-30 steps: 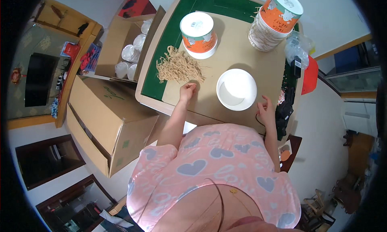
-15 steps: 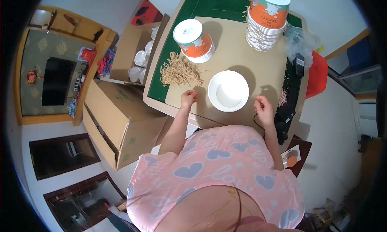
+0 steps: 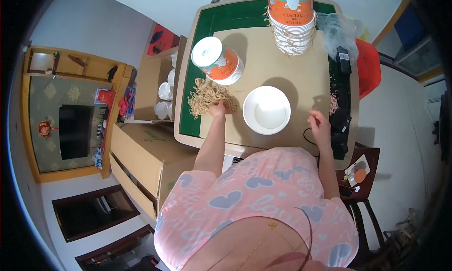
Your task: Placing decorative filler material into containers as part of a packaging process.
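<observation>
A tangled pile of thin tan cords point(image 3: 202, 96) lies at the table's left, and my left hand point(image 3: 217, 109) reaches into its near side. The fingers are bent together on the cords, their tips partly hidden. Right of that hand, a round white paper bucket point(image 3: 267, 110) stands with its open mouth up, touched by neither hand. My right hand point(image 3: 320, 124) hovers past the bucket's right side with fingers loosely curled and apart, holding nothing I can see. Behind the pile, a short stack of orange and green printed buckets point(image 3: 221, 66) stands upside down.
A taller stack of upside-down buckets point(image 3: 292, 23) with cords at the rims stands at the far right. Along the table's right edge are a clear plastic bag point(image 3: 335, 29) and a black device point(image 3: 343, 60). Cardboard boxes point(image 3: 155, 148) stand left of the table; a red stool point(image 3: 368, 68) stands to the right.
My left hand has moved forward from the table's near edge into the cord pile. My right hand stays beside the white bucket, its fingers slightly more curled. The whole view has shifted a little.
</observation>
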Demonstrator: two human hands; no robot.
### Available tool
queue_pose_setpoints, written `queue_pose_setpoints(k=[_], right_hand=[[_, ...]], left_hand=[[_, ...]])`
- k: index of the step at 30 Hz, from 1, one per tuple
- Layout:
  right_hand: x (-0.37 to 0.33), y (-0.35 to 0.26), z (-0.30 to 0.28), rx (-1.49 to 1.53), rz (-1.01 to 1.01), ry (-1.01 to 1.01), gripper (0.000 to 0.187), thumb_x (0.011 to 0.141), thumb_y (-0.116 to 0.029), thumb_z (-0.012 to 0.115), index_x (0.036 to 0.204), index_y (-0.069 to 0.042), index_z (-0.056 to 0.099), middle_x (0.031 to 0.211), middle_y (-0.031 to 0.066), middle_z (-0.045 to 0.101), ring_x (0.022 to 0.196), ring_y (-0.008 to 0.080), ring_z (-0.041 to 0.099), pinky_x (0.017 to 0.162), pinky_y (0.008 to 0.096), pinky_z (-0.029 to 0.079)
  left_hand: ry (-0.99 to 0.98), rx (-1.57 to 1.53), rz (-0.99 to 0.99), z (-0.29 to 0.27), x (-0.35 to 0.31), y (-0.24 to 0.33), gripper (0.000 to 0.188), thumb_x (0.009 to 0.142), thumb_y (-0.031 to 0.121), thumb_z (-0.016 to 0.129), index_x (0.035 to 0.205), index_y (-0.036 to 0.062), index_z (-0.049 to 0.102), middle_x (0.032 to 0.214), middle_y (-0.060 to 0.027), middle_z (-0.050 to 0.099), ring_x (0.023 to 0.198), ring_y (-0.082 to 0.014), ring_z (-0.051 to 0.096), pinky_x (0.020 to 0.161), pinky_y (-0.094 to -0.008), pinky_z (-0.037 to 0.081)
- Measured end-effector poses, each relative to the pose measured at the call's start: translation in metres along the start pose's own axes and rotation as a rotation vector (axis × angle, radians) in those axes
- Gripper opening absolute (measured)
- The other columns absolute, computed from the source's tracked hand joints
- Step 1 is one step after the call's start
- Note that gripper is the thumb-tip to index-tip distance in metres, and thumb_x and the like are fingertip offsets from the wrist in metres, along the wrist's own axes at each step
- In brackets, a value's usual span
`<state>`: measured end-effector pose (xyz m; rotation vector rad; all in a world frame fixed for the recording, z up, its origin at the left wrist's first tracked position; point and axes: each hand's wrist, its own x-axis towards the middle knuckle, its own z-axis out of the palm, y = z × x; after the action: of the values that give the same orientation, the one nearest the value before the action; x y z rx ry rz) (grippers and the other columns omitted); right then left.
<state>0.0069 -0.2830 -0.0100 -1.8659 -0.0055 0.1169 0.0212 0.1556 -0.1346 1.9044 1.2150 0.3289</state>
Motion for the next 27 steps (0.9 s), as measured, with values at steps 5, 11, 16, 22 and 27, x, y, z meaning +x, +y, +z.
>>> queue_pose_setpoints(k=[5,11,16,22,27], right_hand=[[0.003,-0.011,0.006,0.041,0.046,0.047,0.019,0.086,-0.008,0.055,0.104,-0.004,0.06,0.075,0.0068,0.063,0.065,0.0123,0.059,0.062,0.0252,0.047],[0.002,-0.046,-0.004,0.004,0.074,0.076,0.022,0.087,-0.006,0.054,0.108,-0.007,0.061,0.077,0.0038,0.06,0.066,0.0094,0.055,0.063,0.0235,0.046],[0.006,-0.049,-0.012,-0.017,0.043,0.073,0.021,0.087,-0.007,0.055,0.107,-0.006,0.061,0.075,0.0025,0.058,0.067,0.0091,0.054,0.063,0.0233,0.046],[-0.003,-0.029,0.004,-0.028,0.093,0.033,0.02,0.087,-0.008,0.055,0.106,-0.005,0.06,0.077,0.0042,0.061,0.068,0.0105,0.057,0.064,0.0239,0.047],[-0.003,-0.028,0.025,0.057,0.006,-0.021,0.019,0.087,-0.007,0.054,0.105,-0.005,0.06,0.079,0.0062,0.064,0.067,0.0125,0.06,0.062,0.0256,0.048]], left_hand=[[0.241,0.063,0.177,-0.007,-0.02,0.031,0.014,0.075,0.011,0.067,0.079,0.0026,0.057,0.073,-0.012,0.062,0.067,-0.0253,0.06,0.067,-0.036,0.049],[0.074,0.045,0.285,-0.027,-0.01,0.017,0.012,0.076,0.01,0.066,0.081,0.0018,0.06,0.074,-0.0108,0.063,0.067,-0.0225,0.06,0.066,-0.0336,0.049],[0.045,0.077,0.333,-0.033,-0.002,0.02,0.009,0.077,0.008,0.065,0.084,0.0027,0.065,0.077,-0.0111,0.063,0.068,-0.0217,0.061,0.065,-0.0324,0.049],[-0.127,0.391,0.605,-0.029,-0.01,0.052,0.013,0.077,0.021,0.067,0.087,0.0124,0.07,0.095,-0.0119,0.06,0.085,-0.0295,0.057,0.078,-0.0392,0.047],[-0.205,0.823,0.834,-0.019,-0.024,0.07,0.016,0.074,0.022,0.066,0.089,0.0167,0.071,0.099,-0.0112,0.059,0.1,-0.0315,0.051,0.088,-0.0419,0.042]])
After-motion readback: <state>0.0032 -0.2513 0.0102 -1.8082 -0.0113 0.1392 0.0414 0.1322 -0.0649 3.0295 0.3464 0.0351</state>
